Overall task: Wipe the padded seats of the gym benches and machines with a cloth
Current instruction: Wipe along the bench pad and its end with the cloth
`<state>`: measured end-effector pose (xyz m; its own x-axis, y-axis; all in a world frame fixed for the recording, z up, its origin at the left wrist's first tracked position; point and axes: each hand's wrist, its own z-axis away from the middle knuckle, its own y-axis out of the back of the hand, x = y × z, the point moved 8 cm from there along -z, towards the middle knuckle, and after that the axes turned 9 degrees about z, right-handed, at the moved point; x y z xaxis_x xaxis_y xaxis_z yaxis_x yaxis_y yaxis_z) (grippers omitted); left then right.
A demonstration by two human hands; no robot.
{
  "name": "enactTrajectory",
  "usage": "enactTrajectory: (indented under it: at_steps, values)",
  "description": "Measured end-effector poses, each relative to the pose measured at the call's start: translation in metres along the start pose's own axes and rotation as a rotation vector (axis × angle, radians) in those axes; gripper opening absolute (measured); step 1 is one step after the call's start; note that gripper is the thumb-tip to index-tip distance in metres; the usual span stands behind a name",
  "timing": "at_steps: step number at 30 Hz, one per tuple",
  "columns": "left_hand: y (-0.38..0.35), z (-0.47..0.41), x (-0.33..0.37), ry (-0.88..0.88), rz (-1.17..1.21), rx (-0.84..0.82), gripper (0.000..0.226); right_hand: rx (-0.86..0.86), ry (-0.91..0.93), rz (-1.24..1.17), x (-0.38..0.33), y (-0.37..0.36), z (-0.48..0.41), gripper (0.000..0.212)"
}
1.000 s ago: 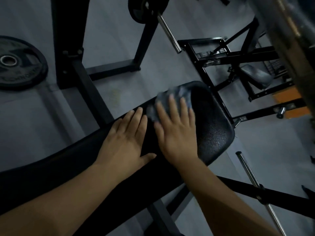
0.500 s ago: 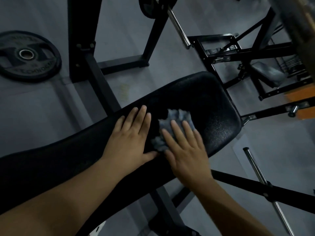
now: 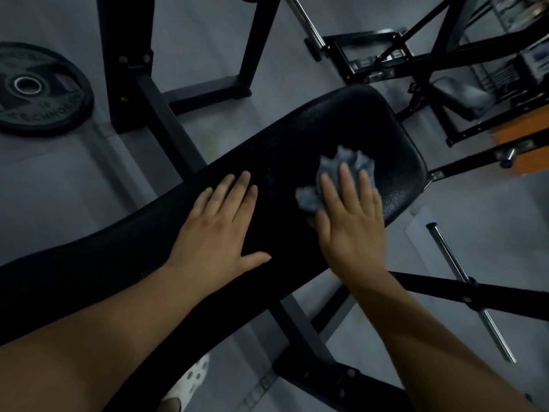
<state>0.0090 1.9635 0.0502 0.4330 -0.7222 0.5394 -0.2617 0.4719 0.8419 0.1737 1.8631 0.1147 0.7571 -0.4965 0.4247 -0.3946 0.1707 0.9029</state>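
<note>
Cloth, grey and bunched, lies on the black bench pad toward its rounded far end. My right hand presses it flat there, fingers straight and a little spread over its near half. Crumpled folds stick out past my fingertips and to the left of my forefinger. My left hand rests palm-down on the same pad, near the right. Its fingers are straight and close together, the thumb stuck out to the side. It holds nothing and is apart from the cloth.

The pad runs slantwise from lower left to upper right on a black steel frame. On the grey floor at upper left a black weight plate lies flat. A chrome bar juts out to the right, below the pad's end. Further off at upper right, another machine carries a small dark padded seat. Behind it stands a wire rack; what is in it is too blurred for me to tell. Below the pad the toe of a pale, holed shoe shows.
</note>
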Motion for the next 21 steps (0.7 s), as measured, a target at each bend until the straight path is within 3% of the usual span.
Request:
enactTrajectory:
  at_steps: [2, 5, 8, 11, 14, 17, 19, 21]
  values:
    - [-0.004, 0.005, -0.003, 0.017, -0.002, 0.026, 0.111, -0.015, -0.134, -0.079, -0.027, 0.008, -0.028, 0.06]
    - [-0.009, 0.006, -0.008, 0.046, 0.006, 0.036, 0.111, 0.019, 0.147, -0.043, -0.085, 0.007, -0.001, 0.057]
    - [-0.012, 0.005, -0.013, 0.058, 0.012, 0.025, 0.113, -0.015, 0.366, -0.004, -0.065, -0.002, 0.029, 0.06]
    - [-0.014, 0.004, -0.016, 0.069, 0.029, 0.042, 0.115, 0.042, 0.198, 0.013, -0.03, 0.004, -0.026, 0.062]
    - [-0.016, 0.004, -0.017, 0.063, 0.008, 0.07, 0.116, 0.056, 0.055, -0.038, -0.057, 0.018, -0.077, 0.063]
    - [-0.015, 0.003, -0.017, 0.058, 0.005, 0.083, 0.116, 0.055, 0.32, 0.014, -0.085, 0.01, -0.042, 0.06]
    - [-0.014, 0.004, -0.015, 0.043, 0.009, 0.085, 0.117, 0.032, 0.484, 0.066, -0.062, -0.001, 0.003, 0.059]
    - [-0.015, 0.004, -0.017, 0.049, 0.017, 0.084, 0.117, 0.036, 0.453, 0.07, -0.025, -0.003, 0.005, 0.059]
